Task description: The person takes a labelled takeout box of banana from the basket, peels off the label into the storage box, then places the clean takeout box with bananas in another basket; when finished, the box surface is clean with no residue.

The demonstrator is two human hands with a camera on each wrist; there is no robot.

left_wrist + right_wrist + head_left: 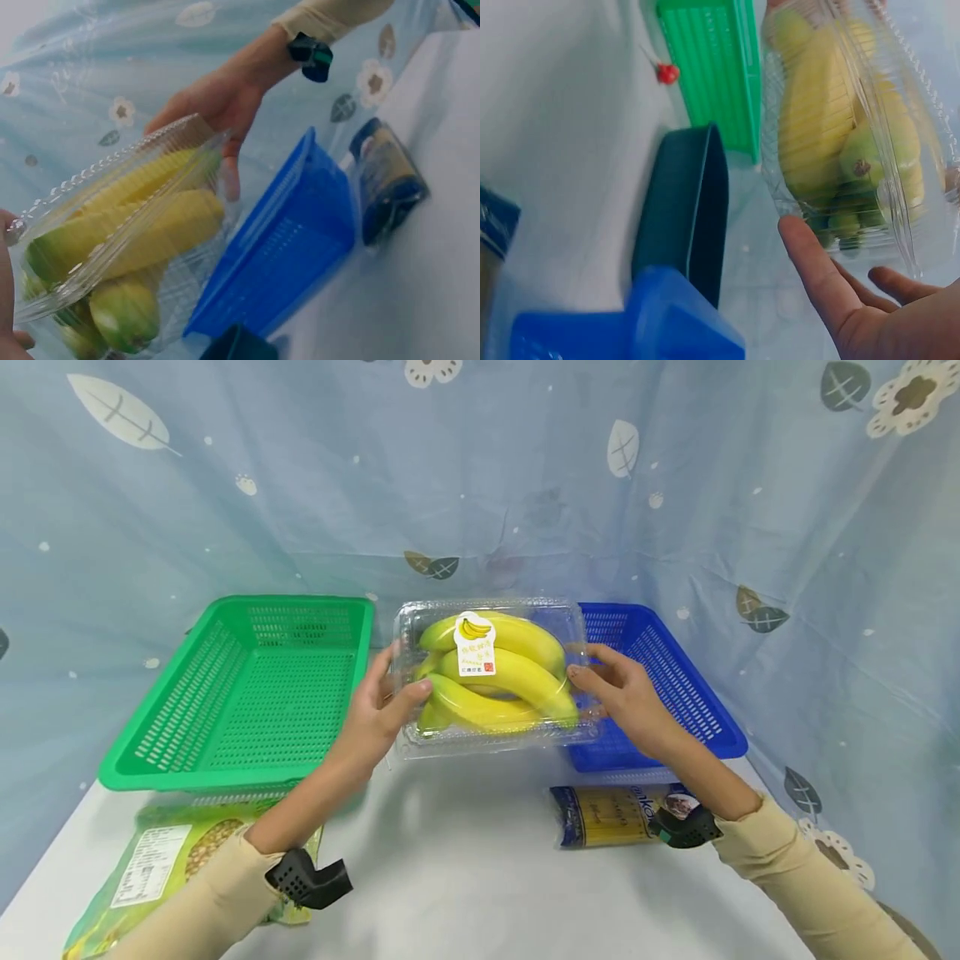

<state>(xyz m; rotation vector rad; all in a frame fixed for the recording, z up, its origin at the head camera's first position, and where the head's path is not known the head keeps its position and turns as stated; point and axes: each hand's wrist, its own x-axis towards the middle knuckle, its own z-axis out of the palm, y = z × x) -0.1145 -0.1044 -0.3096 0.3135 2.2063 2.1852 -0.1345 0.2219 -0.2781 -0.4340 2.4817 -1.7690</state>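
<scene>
A clear plastic clamshell box (491,743) of yellow bananas (495,681), green at their tips, is held up in the air between both hands. On its lid sits a white label (476,647) with a banana picture. My left hand (378,702) grips the left end, thumb on the front face. At the opposite end my right hand (630,697) holds the box, its thumb near the front corner. In the left wrist view the right hand (214,101) reaches round the far end. The right wrist view shows the box tilted above the right hand (855,307), fingers along its end.
A green basket (240,781) stands left, a blue basket (693,718) right behind the box. Nearer lie a green printed bag (153,868) and a pasta packet (603,816) on the white table (450,860). The right wrist view adds a dark teal container (675,202) and a small red object (667,73).
</scene>
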